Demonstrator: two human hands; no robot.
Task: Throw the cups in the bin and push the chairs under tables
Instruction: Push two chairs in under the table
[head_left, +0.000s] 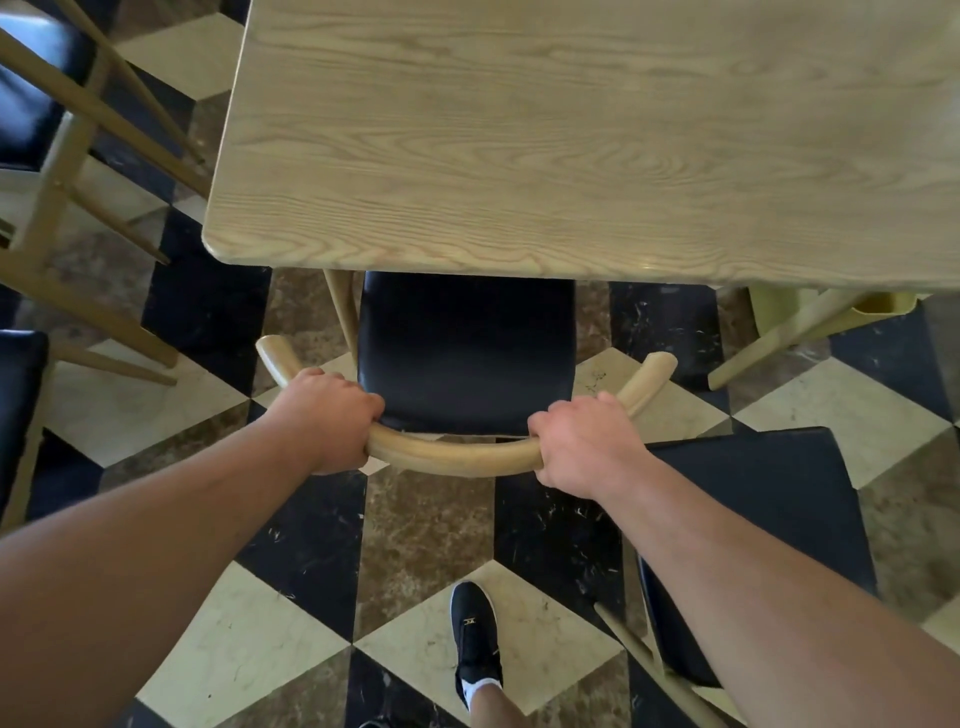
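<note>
While the checkered floor (426, 525) of black, cream and brown tiles fills the near half of the view, a pale wood-grain worktop (571, 135) spreads across the far half, its near edge running from left to right. Under that edge sits the chair (465, 348), its black seat partly tucked beneath the worktop and its curved wooden backrest rail (457, 454) nearest the person. Another black-seated chair (769, 519) stands to the near right, and wooden chair frames (67, 171) with dark seats stand at the far left. Both hands are clenched around the rail: the left hand (324, 421) grips its left part, the right hand (584, 441) its right part, with bare rail between them. One black shoe (475, 642) rests on the floor, near and centred.
</note>
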